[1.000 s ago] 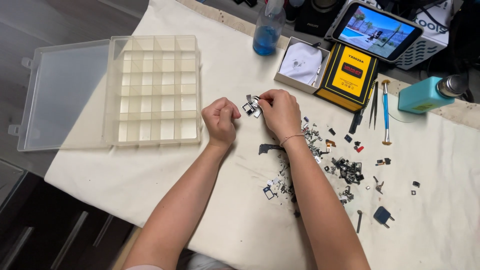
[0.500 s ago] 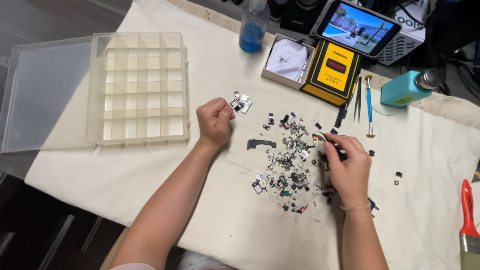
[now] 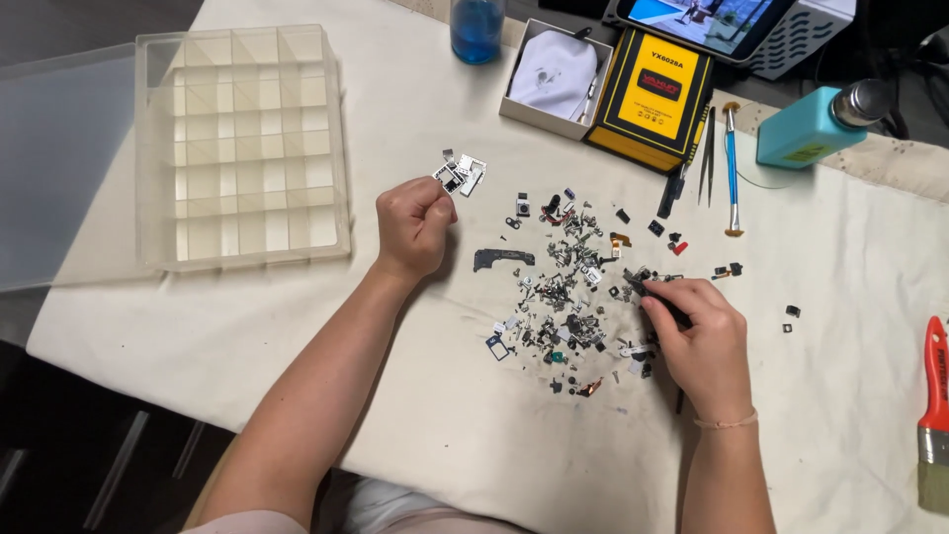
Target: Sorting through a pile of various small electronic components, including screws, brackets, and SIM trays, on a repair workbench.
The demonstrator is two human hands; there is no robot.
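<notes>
Lower right of centre, the right hand [image 3: 697,341] pinches a small dark part [image 3: 641,285] at its fingertips, the part sticking out toward the upper left over the scattered pile of parts [image 3: 568,297]. Its long axis is too small to tell. Further up, the left hand [image 3: 415,222] is curled into a loose fist just below a small cluster of metal pieces [image 3: 460,175]; whether it holds anything cannot be told. The compartment box [image 3: 237,148] sits at the upper left of the table [image 3: 395,396].

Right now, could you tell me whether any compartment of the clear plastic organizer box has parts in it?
No, every compartment of the organizer box looks bare, and the small parts lie loose on the white cloth.
</notes>
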